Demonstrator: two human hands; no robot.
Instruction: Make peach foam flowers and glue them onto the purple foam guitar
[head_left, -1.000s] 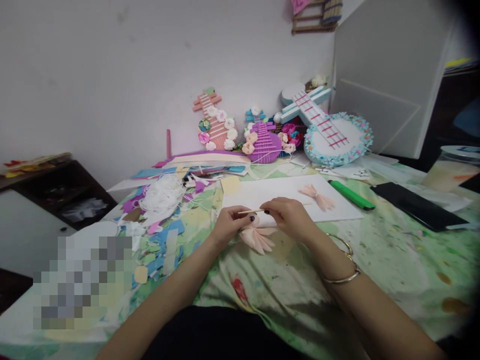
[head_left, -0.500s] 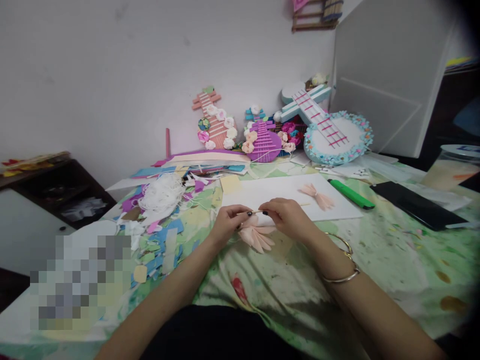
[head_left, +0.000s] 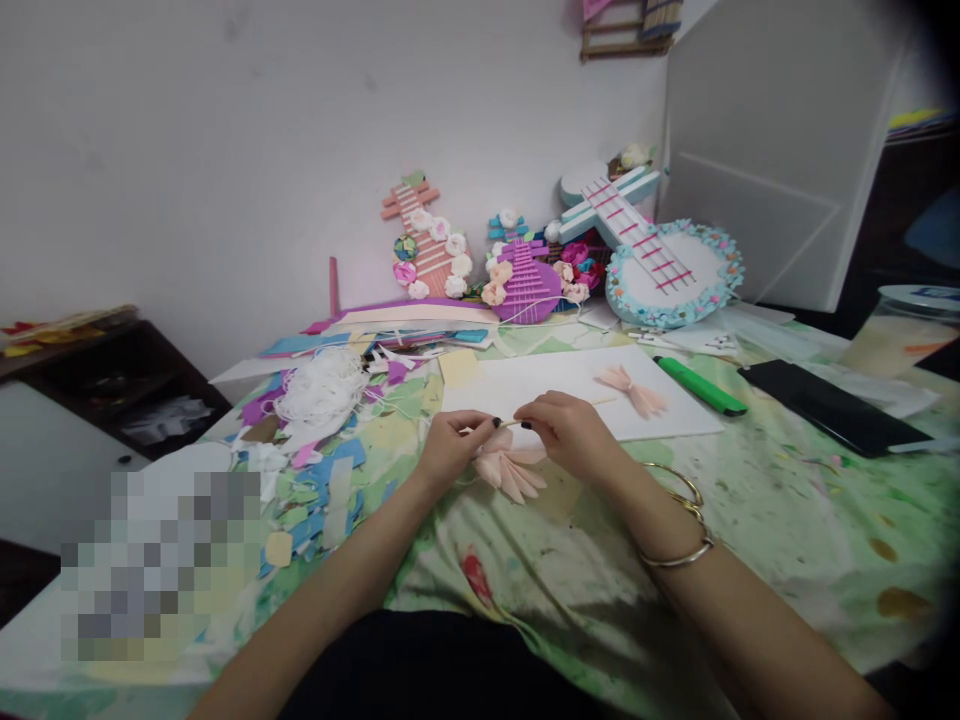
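Observation:
My left hand (head_left: 452, 446) and my right hand (head_left: 568, 432) meet over the table, fingers pinched together on a thin wooden stick (head_left: 511, 423) that runs between them. A pale pink folded paper fan (head_left: 512, 472) hangs just below the stick, under both hands. My right wrist wears two gold bangles (head_left: 682, 520). A second pink paper bow (head_left: 634, 390) lies on a white sheet (head_left: 570, 385) beyond my right hand.
A green marker (head_left: 701, 387) and a black phone (head_left: 832, 408) lie to the right. Coloured paper scraps and white thread (head_left: 322, 390) crowd the left. Paper guitar models (head_left: 525, 280) lean on the wall behind. A white box (head_left: 772, 150) stands at the back right.
Both hands have drawn slightly closer together along the stick; the pink fan stays beneath them. Nothing else on the table has moved.

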